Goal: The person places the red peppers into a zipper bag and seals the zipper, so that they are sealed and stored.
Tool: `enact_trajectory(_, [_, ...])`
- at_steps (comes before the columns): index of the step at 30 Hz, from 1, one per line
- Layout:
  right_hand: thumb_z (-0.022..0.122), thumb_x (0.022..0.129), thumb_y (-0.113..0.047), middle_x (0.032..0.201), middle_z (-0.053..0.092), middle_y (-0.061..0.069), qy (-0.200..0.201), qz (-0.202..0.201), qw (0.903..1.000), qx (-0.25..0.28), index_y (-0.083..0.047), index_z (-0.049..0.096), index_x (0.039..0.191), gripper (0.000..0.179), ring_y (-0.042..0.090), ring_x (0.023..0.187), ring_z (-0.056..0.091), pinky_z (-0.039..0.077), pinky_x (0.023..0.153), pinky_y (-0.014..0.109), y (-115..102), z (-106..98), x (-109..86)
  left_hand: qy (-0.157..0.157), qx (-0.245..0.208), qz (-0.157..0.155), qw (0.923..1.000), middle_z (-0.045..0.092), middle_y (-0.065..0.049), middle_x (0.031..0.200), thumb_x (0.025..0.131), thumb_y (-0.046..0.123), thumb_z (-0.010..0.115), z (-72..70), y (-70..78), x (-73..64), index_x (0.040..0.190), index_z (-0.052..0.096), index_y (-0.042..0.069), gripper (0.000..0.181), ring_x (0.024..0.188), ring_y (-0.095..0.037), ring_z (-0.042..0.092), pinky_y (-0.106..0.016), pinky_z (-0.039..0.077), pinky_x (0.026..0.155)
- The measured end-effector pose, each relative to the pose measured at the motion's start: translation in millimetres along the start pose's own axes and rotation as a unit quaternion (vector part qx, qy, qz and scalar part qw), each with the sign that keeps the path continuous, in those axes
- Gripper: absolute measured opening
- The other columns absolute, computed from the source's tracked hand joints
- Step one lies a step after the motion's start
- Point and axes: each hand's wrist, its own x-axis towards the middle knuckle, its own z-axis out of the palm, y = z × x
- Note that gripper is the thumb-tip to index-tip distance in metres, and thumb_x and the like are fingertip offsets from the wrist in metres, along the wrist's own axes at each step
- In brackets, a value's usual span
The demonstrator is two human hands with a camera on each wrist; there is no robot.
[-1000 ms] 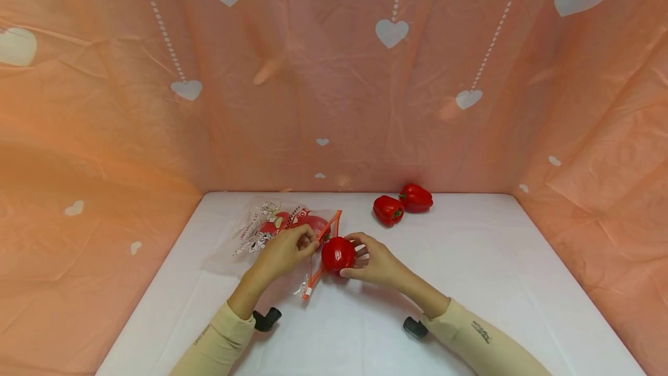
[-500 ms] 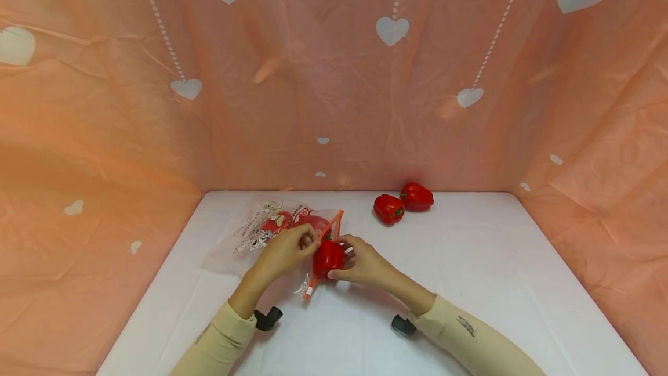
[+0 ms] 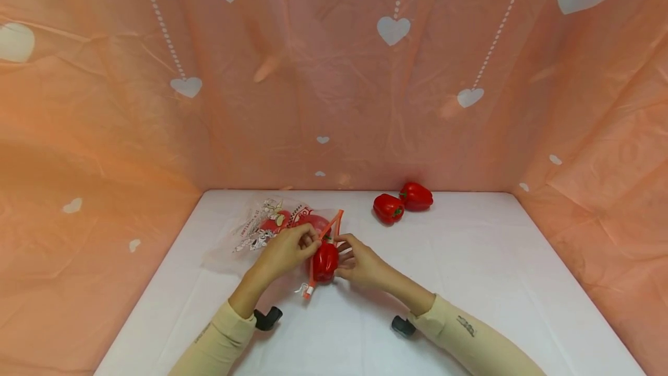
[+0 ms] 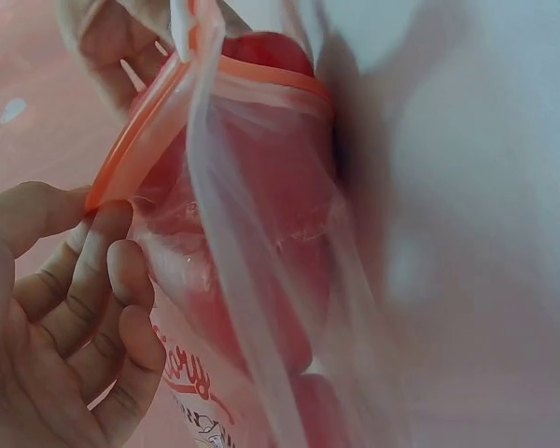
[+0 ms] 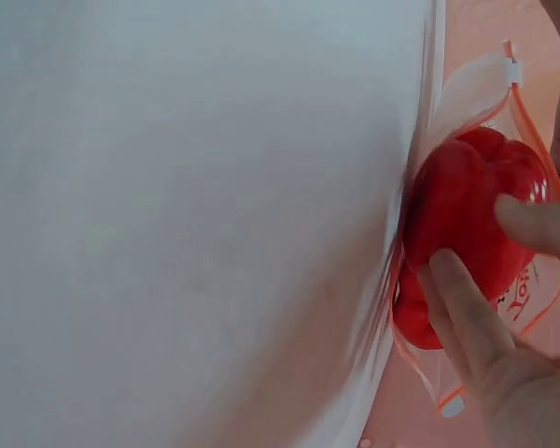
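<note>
A clear zip bag [image 3: 224, 257] with printed cartoon figures lies on the white table, its orange-edged mouth facing right. Red shapes show through its film. My left hand [image 3: 287, 251] pinches the orange zip edge [image 4: 121, 163] between thumb and fingers, keeping the mouth apart. Right at that mouth is a red bell pepper [image 3: 326, 261], its green stem turned up towards the back. My right hand [image 3: 365, 263] holds this pepper from the right, thumb and fingers spread on its skin. In the left wrist view, most of the red behind the film is blurred by the plastic.
Two more red bell peppers, one nearer [image 3: 388, 209] and one behind it [image 3: 416, 196], lie at the back of the table [image 3: 469, 271]. An orange curtain [image 3: 334, 103] with white hearts surrounds the table's back and sides. Dark wrist devices [image 3: 268, 318] hang under both sleeves.
My right hand has moved left, bringing the bell pepper up against the bag's mouth and partly inside the orange edge. The left hand keeps its place on the bag.
</note>
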Motion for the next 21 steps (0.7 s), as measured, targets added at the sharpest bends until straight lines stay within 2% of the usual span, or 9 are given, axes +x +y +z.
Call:
enact_trajectory(5, [0.085, 0.089, -0.003, 0.109, 0.070, 0.015, 0.025, 0.031, 0.9992, 0.007, 0.005, 0.058, 0.128, 0.049, 0.026, 0.098, 0.073, 0.062, 0.085, 0.034, -0.5, 1.2, 3.2, 0.003, 0.001, 0.004, 1.0000, 0.066, 0.009, 0.081, 0.099, 0.017, 0.077, -1.8, 1.3, -0.4, 0.097, 0.068, 0.015, 0.009, 0.074, -0.009, 0.059, -0.027, 0.051, 0.068])
enact_trajectory(9, [0.084, 0.091, -0.006, 0.099, 0.073, 0.010, 0.011, 0.054, 0.9982, 0.024, 0.003, 0.061, 0.122, 0.040, 0.017, 0.086, 0.071, 0.060, 0.074, 0.030, -3.3, 2.3, 5.7, 0.004, 0.002, 0.007, 1.0000, 0.066, 0.008, 0.081, 0.099, 0.017, 0.077, -2.4, 1.4, -0.5, 0.096, 0.068, 0.015, 0.010, 0.073, -0.008, 0.058, -0.027, 0.051, 0.068])
enact_trajectory(13, [0.081, 0.093, -0.005, 0.095, 0.074, 0.010, -0.007, 0.072, 0.9956, 0.060, 0.005, 0.060, 0.121, 0.036, 0.016, 0.079, 0.071, 0.060, 0.069, 0.029, -5.1, 5.6, 8.2, 0.006, 0.004, 0.010, 0.9999, 0.067, 0.008, 0.081, 0.099, 0.017, 0.077, -1.7, 0.5, -0.2, 0.097, 0.069, 0.015, 0.009, 0.073, -0.007, 0.058, -0.027, 0.050, 0.066])
enact_trajectory(16, [0.080, 0.094, -0.003, 0.091, 0.075, 0.010, -0.012, 0.069, 0.9950, 0.072, 0.007, 0.060, 0.119, 0.034, 0.016, 0.075, 0.072, 0.059, 0.066, 0.028, -5.9, 8.9, 11.3, 0.007, 0.006, 0.008, 0.9999, 0.067, 0.009, 0.080, 0.100, 0.018, 0.077, -1.4, 0.8, 0.4, 0.097, 0.069, 0.016, 0.008, 0.072, -0.007, 0.058, -0.027, 0.050, 0.066])
enact_trajectory(21, [0.080, 0.094, -0.004, 0.086, 0.076, 0.009, 0.006, 0.053, 0.9952, 0.082, 0.008, 0.063, 0.117, 0.031, 0.011, 0.073, 0.069, 0.057, 0.066, 0.024, -5.4, 13.9, 20.8, 0.007, 0.005, -0.001, 1.0000, 0.066, 0.011, 0.080, 0.100, 0.020, 0.077, -2.6, 3.3, 0.7, 0.097, 0.069, 0.018, 0.008, 0.072, -0.007, 0.058, -0.027, 0.049, 0.065])
